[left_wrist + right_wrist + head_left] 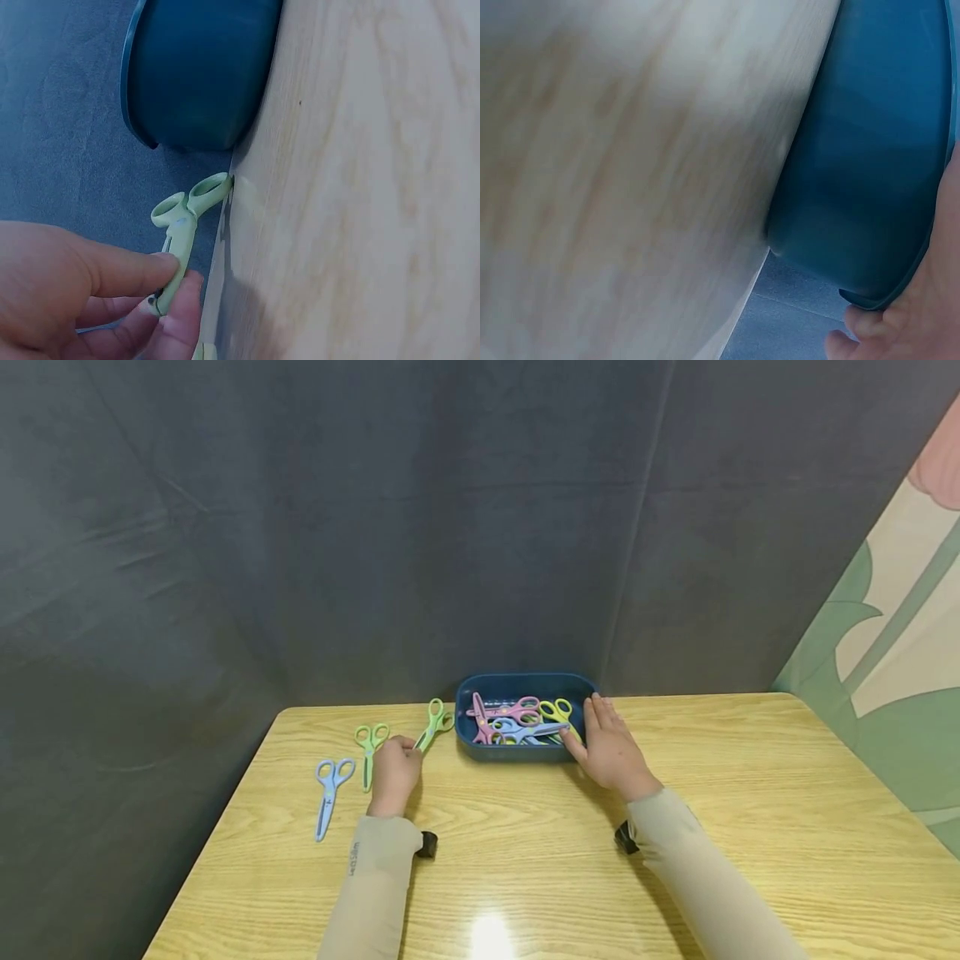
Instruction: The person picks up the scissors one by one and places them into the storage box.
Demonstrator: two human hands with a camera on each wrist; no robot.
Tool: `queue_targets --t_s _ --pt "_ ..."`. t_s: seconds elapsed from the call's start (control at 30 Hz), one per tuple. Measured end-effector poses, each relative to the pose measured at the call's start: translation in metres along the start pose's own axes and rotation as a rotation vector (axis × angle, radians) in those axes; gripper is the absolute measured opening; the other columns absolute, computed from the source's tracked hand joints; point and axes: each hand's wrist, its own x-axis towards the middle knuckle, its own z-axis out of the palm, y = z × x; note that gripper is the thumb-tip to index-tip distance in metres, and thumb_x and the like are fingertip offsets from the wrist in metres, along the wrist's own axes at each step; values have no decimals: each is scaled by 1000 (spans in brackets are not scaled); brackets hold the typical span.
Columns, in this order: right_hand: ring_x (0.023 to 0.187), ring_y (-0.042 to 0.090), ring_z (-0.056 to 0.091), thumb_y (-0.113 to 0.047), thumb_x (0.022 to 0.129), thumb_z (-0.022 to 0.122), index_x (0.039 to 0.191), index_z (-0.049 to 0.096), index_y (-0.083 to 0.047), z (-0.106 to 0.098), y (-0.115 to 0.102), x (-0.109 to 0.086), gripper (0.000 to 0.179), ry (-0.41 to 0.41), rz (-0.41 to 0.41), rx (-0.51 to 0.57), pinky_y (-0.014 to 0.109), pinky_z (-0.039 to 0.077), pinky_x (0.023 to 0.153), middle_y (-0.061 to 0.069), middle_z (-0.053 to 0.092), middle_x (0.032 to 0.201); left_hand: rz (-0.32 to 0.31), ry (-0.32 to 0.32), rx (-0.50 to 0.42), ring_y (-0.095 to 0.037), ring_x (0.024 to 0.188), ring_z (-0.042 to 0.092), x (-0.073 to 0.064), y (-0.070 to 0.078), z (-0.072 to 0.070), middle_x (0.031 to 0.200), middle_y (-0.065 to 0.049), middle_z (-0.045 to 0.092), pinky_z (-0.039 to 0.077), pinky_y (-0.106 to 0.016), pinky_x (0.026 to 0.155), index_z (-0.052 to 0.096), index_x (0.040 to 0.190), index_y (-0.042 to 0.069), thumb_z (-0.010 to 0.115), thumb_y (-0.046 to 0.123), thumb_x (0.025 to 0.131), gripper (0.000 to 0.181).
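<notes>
My left hand (395, 775) pinches light green scissors (180, 238) by the blade end, between thumb and fingers. Their handle loops point toward a dark blue bin (480, 752), just left of it. Inside the bin lie several scissors, among them pink scissors (528, 712), blue scissors (517, 728) and yellow scissors (556, 711). My right hand (613, 749) rests on the bin's right end, fingers extended along the rim and thumb over the front edge. In the right wrist view, part of that hand shows at the rim of the bin (862, 157).
On the table (495, 835), left of my left hand, lie another pair of green scissors (367, 750) and blue scissors (327, 793). A dark grey curtain (450, 527) hangs behind the table's back edge. A wall with painted plants (885, 635) stands at the right.
</notes>
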Motion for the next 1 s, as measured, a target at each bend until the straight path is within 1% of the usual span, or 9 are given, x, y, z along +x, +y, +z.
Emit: queue_targets --t_s 0.07,0.13,0.27,0.47,0.57,0.63,0.7,0.8,1.0 --pt "152 48 6 -47 108 40 154 17 17 1 0 0 81 0 -2 3 58 10 122 33 10 163 -11 -3 -5 -34 90 69 0 -1 0 106 -25 71 56 -40 71 68 116 -10 60 5 100 23" --pt "152 48 6 -46 108 40 154 17 17 1 0 1 81 1 -4 4 58 9 122 33 10 163 -17 -1 -10 -36 93 70 0 -1 -1 107 -25 71 57 -41 72 68 115 -10 61 5 100 23" --pt "151 48 7 -46 108 41 153 18 17 1 0 1 81 5 -7 3 58 10 122 33 10 163 -21 7 -15 -37 95 70 2 -2 -1 107 -26 72 58 -42 73 69 115 -10 62 6 99 23" --pt "151 48 9 -45 108 41 153 19 17 1 0 2 80 12 -3 -15 60 12 121 33 11 163 -25 1 -28 -39 100 70 3 -2 -1 109 -26 71 58 -45 78 69 115 -10 62 7 100 24" --pt "151 48 10 -45 108 42 153 20 17 2 0 2 80 13 -2 -20 61 12 121 33 12 163 -23 2 -26 -37 97 70 4 -2 -2 108 -26 72 58 -43 75 69 114 -9 63 7 99 23" --pt "151 48 11 -47 108 41 153 20 16 2 0 2 81 9 -1 -24 60 12 121 32 12 163 -24 0 -33 -35 93 70 4 -2 -2 106 -25 72 57 -40 72 70 113 -9 63 7 99 22" --pt "152 47 9 -49 108 40 154 19 16 2 0 2 82 2 1 -24 60 11 121 32 12 163 -21 -1 -35 -33 88 70 3 -2 -2 104 -24 73 56 -38 69 70 111 -9 64 7 98 22" --pt "152 46 8 -52 107 37 154 19 15 2 -1 2 84 -8 5 -32 60 11 121 31 11 164 -25 -9 -48 -31 85 69 2 -2 -2 102 -23 73 55 -36 67 71 110 -8 64 7 98 21" --pt "152 47 10 -53 107 37 153 21 16 1 0 0 85 5 4 -44 60 11 121 32 13 163 -8 -15 -46 -34 90 70 2 1 -3 102 -23 73 57 -40 72 71 109 -9 65 7 98 21"
